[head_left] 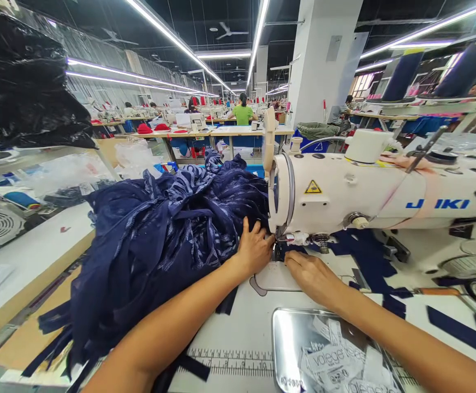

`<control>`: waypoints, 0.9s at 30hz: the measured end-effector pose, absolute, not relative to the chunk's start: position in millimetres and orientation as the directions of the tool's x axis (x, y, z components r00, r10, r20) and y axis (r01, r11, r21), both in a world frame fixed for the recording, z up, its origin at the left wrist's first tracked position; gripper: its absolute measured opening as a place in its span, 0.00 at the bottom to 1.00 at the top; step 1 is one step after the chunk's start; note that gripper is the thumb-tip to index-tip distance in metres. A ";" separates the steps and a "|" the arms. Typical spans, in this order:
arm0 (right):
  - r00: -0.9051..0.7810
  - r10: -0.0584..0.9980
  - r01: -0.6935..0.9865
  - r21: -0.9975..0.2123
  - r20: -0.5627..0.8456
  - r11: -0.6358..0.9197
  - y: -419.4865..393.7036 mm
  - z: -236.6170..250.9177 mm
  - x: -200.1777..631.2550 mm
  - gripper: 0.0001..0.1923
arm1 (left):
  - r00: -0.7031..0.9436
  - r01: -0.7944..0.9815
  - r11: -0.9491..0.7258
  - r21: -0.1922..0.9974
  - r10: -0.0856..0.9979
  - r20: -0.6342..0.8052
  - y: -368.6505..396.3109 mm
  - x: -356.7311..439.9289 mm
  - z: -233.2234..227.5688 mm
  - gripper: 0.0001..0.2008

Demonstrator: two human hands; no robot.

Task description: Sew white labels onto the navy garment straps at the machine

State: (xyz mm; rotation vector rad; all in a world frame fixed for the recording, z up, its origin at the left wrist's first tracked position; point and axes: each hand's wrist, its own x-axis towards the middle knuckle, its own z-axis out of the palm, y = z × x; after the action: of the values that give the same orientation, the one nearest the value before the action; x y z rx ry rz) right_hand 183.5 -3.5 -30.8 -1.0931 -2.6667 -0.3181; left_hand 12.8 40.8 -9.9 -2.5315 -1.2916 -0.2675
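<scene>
Here your left hand (pixel 255 248) lies flat with fingers together, pressing the navy fabric (pixel 156 251) just left of the needle under the sewing machine (pixel 369 196) head. Your right hand (pixel 311 273) rests palm down on the table (pixel 242 322), its fingertips together at the presser foot; whether they pinch cloth you cannot tell. The fabric's bulk is heaped toward the table's left edge, trailing away from the needle, so the left hand is nearer it. A metal tray (pixel 281 327) of labels sits at the near edge
</scene>
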 end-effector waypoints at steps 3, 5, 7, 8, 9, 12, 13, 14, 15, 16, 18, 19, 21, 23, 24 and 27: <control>-0.697 0.637 0.700 0.122 0.329 0.703 -2.9 -29.9 183.8 0.14 | 0.568 0.823 -0.545 -0.163 0.772 0.285 37.8 16.5 -8.8 0.12; -0.717 0.606 0.676 0.136 0.344 0.724 -2.0 -29.2 187.9 0.13 | 0.547 0.837 -0.527 -0.149 0.794 0.265 31.3 17.8 -3.7 0.12; -0.744 0.570 0.645 0.153 0.347 0.749 0.2 -29.0 195.3 0.13 | 0.545 0.838 -0.534 -0.113 0.809 0.219 22.5 14.2 6.9 0.12; -0.755 0.555 0.632 0.163 0.349 0.758 1.9 -29.3 199.7 0.13 | 0.552 0.833 -0.546 -0.089 0.810 0.197 18.0 9.4 14.2 0.11; -0.762 0.542 0.623 0.172 0.354 0.763 4.0 -29.7 204.1 0.13 | 0.565 0.823 -0.564 -0.064 0.803 0.187 13.7 2.5 22.3 0.11; -0.769 0.504 0.604 0.188 0.393 0.775 9.0 -30.4 212.4 0.12 | 0.552 0.831 -0.546 -0.106 0.789 0.269 4.5 -28.8 45.6 0.13; -0.770 0.490 0.598 0.192 0.410 0.778 9.0 -29.8 212.7 0.11 | 0.558 0.829 -0.535 -0.161 0.777 0.293 2.5 -40.6 51.1 0.14; -0.771 0.475 0.590 0.194 0.425 0.784 7.8 -28.6 211.6 0.11 | 0.585 0.811 -0.540 -0.223 0.757 0.291 0.9 -51.8 55.0 0.14; -0.774 0.459 0.579 0.192 0.437 0.792 5.4 -26.6 209.1 0.12 | 0.615 0.786 -0.549 -0.283 0.740 0.272 -0.6 -61.8 57.3 0.13; -0.780 0.441 0.561 0.184 0.444 0.807 2.0 -24.0 205.2 0.12 | 0.646 0.755 -0.560 -0.340 0.723 0.246 -2.3 -70.2 58.5 0.12; -0.797 0.406 0.504 0.122 0.447 0.855 -6.4 -17.7 193.9 0.13 | 0.720 0.671 -0.604 -0.430 0.668 0.185 -7.3 -82.2 59.1 0.08; -0.800 0.400 0.471 0.056 0.448 0.880 -10.3 -14.4 186.4 0.13 | 0.757 0.624 -0.632 -0.459 0.634 0.157 -10.9 -86.2 59.6 0.07; -0.780 0.443 0.424 -0.146 0.442 0.894 -14.6 -8.9 167.0 0.13 | 0.818 0.539 -0.696 -0.474 0.568 0.096 -20.5 -91.1 61.7 0.08; -0.718 0.558 0.418 -0.385 0.415 0.823 -11.9 -5.2 141.6 0.16 | 0.834 0.517 -0.740 -0.431 0.549 0.058 -33.1 -91.7 64.2 0.10; -0.673 0.622 0.423 -0.482 0.400 0.767 -7.8 -3.9 127.0 0.18 | 0.824 0.540 -0.749 -0.384 0.564 0.060 -40.0 -89.7 64.4 0.11; -0.493 0.795 0.479 -0.653 0.354 0.587 13.1 -0.3 82.9 0.21 | 0.695 0.710 -0.702 -0.049 0.689 0.207 -60.3 -72.1 55.2 0.13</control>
State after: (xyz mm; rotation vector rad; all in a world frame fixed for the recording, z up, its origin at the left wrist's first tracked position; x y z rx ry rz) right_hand 82.9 13.1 -0.3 -1.0066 -2.1728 0.6364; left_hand -72.1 -60.3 55.2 -2.7758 -1.1509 -0.2614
